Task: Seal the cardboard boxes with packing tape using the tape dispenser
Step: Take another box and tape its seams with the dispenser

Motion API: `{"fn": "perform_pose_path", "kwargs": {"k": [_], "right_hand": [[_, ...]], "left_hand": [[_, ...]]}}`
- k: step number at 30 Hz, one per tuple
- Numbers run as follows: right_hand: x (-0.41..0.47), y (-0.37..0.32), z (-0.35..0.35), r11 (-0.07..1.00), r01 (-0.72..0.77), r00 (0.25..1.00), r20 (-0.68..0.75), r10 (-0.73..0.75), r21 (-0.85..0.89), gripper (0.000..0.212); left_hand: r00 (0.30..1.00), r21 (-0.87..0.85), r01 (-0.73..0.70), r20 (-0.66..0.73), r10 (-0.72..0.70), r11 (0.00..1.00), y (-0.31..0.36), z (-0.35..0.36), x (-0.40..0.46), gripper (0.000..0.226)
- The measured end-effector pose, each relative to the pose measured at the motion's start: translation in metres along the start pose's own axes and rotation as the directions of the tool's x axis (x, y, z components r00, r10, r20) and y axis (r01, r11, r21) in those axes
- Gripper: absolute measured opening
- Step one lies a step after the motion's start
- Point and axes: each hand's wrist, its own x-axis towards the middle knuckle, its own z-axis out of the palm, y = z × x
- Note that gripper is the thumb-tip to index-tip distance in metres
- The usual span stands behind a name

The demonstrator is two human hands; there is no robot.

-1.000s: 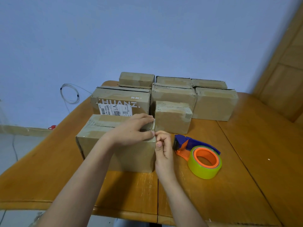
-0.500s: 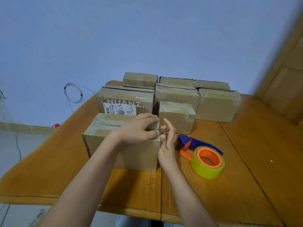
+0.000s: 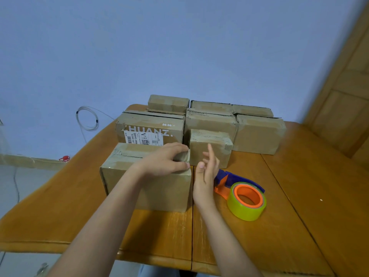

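Note:
A cardboard box (image 3: 127,176) stands nearest me on the wooden table (image 3: 309,196). My left hand (image 3: 165,159) grips its top right corner, fingers curled over the flap edge and thumb on the front face. My right hand (image 3: 206,172) hovers just right of that corner, fingers straight and spread, holding nothing. The tape dispenser (image 3: 242,193), blue and orange with a yellow-green tape roll, lies on the table directly right of my right hand.
Several more cardboard boxes are stacked behind, among them a labelled one (image 3: 149,128) and a small one (image 3: 211,146) close to my hands. A coiled cable (image 3: 86,117) hangs on the blue wall. A wooden door (image 3: 343,92) is at the right.
My right hand has let go of the box's corner, opened its fingers and drawn slightly right. My left hand has stayed on the corner.

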Motion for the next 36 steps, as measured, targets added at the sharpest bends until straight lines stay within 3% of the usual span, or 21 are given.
{"fn": "perform_pose_path", "kwargs": {"k": [6, 8, 10, 11, 14, 16, 18, 22, 25, 28, 30, 32, 36], "right_hand": [[-0.009, -0.008, 0.006, 0.997, -0.079, 0.983, 0.165, 0.078, 0.000, 0.077], [-0.014, -0.003, 0.001, 0.993, -0.095, 0.974, 0.200, 0.106, -0.065, 0.072], [-0.016, -0.003, -0.003, 0.984, -0.081, 0.971, 0.209, 0.113, -0.157, 0.050], [-0.017, -0.002, -0.007, 0.985, -0.051, 0.977, 0.196, 0.083, -0.162, 0.043], [-0.013, -0.009, -0.017, 0.988, 0.058, 0.998, 0.037, -0.053, -0.146, 0.071], [-0.004, -0.017, -0.022, 0.983, 0.141, 0.988, -0.039, -0.147, -0.113, 0.060], [0.008, -0.029, -0.023, 0.969, 0.223, 0.974, -0.025, -0.227, -0.105, 0.048], [0.018, -0.049, -0.024, 0.932, 0.319, 0.920, 0.293, -0.260, -0.173, 0.037], [0.015, -0.053, -0.021, 0.884, 0.344, 0.831, 0.541, -0.129, -0.318, 0.058], [0.010, -0.057, -0.020, 0.724, 0.468, 0.748, 0.664, -0.017, -0.508, 0.072], [0.011, -0.060, -0.022, 0.677, 0.503, 0.733, 0.681, -0.004, -0.537, 0.073], [0.012, -0.064, -0.024, 0.675, 0.514, 0.714, 0.701, 0.007, -0.530, 0.070], [0.020, -0.062, -0.029, 0.689, 0.500, 0.704, 0.710, 0.030, -0.525, 0.068]], "left_hand": [[1.000, -0.003, 0.002, -0.009, -0.002, 1.000, -0.002, -0.001, 0.002, 0.061], [1.000, -0.001, -0.002, -0.015, 0.002, 1.000, -0.002, 0.000, 0.002, 0.060], [0.999, -0.012, -0.001, -0.034, 0.001, 1.000, -0.001, 0.001, 0.001, 0.059], [0.998, -0.035, 0.000, -0.059, -0.003, 0.999, -0.001, 0.002, 0.000, 0.056], [0.971, -0.191, -0.028, -0.238, -0.018, 0.981, 0.000, 0.002, -0.004, 0.040], [0.927, -0.279, -0.045, -0.370, -0.064, 0.959, 0.001, 0.001, -0.008, 0.034], [0.894, -0.290, -0.043, -0.438, -0.092, 0.956, 0.002, -0.001, -0.012, 0.034], [0.884, -0.147, -0.020, -0.465, -0.051, 0.989, -0.002, -0.007, -0.017, 0.033], [0.867, -0.039, 0.012, -0.497, -0.030, 0.999, -0.009, -0.019, -0.026, 0.037], [0.915, 0.108, 0.146, -0.394, -0.092, 0.983, -0.020, -0.030, -0.042, 0.044], [0.931, 0.307, 0.301, -0.301, -0.208, 0.903, -0.029, -0.033, -0.054, 0.058], [0.909, 0.420, 0.415, -0.215, -0.356, 0.807, -0.034, -0.036, -0.067, 0.085], [0.919, 0.401, 0.371, -0.028, -0.394, 0.838, -0.038, -0.039, -0.079, 0.146]]}}
